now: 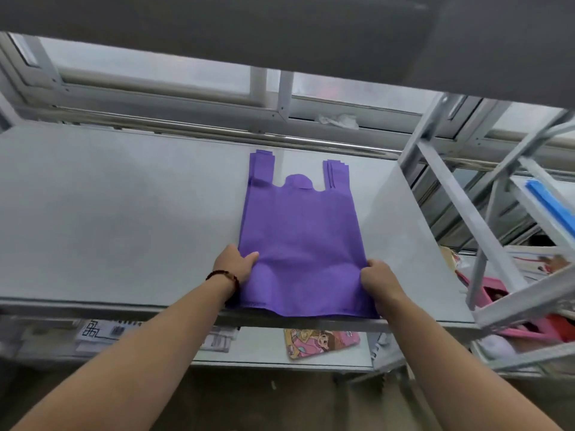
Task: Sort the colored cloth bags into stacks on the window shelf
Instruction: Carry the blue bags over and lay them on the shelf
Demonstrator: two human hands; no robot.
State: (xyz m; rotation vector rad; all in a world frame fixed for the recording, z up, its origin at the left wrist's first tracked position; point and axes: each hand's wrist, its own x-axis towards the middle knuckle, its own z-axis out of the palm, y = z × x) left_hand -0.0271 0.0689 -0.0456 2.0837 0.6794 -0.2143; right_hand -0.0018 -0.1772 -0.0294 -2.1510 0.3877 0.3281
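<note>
I have a stack of purple bags (pixel 300 237) lying flat on the grey window shelf (pixel 124 213), handles pointing away from me toward the window (pixel 155 73). The handle ends are slightly fanned, so several layers show at both straps. The bottom edge of the stack reaches the shelf's front lip and hangs just over it.

My left hand (pixel 235 264) grips the lower left side of the stack, thumb lying on top of the cloth and the fingers tucked out of sight under the edge. A dark beaded bracelet (pixel 225 276) sits on that wrist. My right hand (pixel 378 279) holds the lower right side, its fingers curled around the edge and bunching the cloth a little, so soft folds run across the bottom of the top bag between my two hands.

The stack sits right of the shelf's middle, with bare grey surface to its left. A crumpled white scrap (pixel 339 121) lies on the window ledge behind the shelf. To the right stands a metal rack (pixel 466 219) with something blue (pixel 547 200) on it and pink and red items (pixel 497 293) lower down. On the lower shelf beneath my arms I can see a cartoon-printed pouch (pixel 320 342) and some printed papers (pixel 99 332), which are blurred.
</note>
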